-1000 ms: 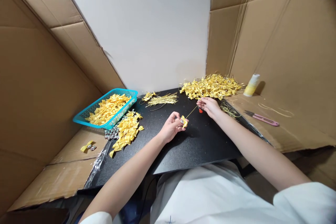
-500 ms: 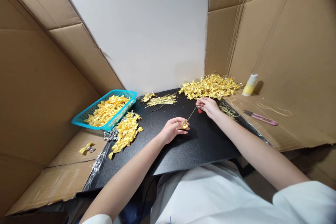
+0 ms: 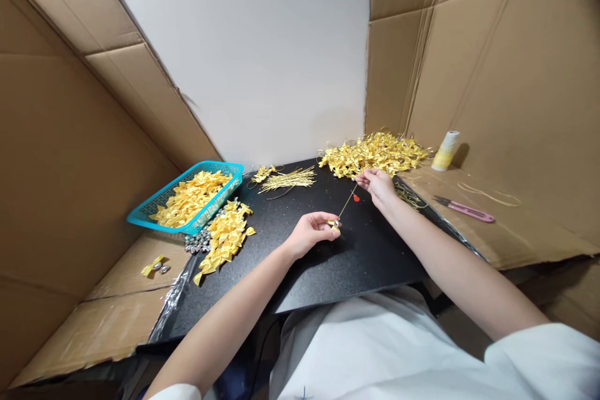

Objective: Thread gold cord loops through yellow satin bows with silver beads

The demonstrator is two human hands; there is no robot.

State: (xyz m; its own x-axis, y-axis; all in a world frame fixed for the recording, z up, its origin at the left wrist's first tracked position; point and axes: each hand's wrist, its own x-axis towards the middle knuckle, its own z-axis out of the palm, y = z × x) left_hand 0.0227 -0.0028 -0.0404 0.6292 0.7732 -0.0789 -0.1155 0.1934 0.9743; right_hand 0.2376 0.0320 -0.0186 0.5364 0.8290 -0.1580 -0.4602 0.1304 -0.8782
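Over the middle of the black tabletop, my left hand [image 3: 312,234] is closed on a small yellow ribbon bow [image 3: 334,225] with a silvery bell or bead on it. From the bow a thin gold cord [image 3: 347,201] runs taut, up and to the right. My right hand [image 3: 379,186] pinches the cord's far end between thumb and fingertips. Just beneath the cord, near my right fingers, lies a small red piece [image 3: 356,198] whose kind I cannot make out.
At left stands a teal basket [image 3: 135,215] of yellow bows, with loose bows [image 3: 227,231] and silver beads [image 3: 197,241] beside it. Cut gold cords [image 3: 289,180] lie at the back, near a heap of corded bows [image 3: 375,153]. Thread snips [image 3: 469,209] and a spool [image 3: 445,151] rest at right.
My right hand has shifted slightly right and up, my left hand slightly right. The left fingers have turned and closed more around the bow. The cord stays stretched between them.
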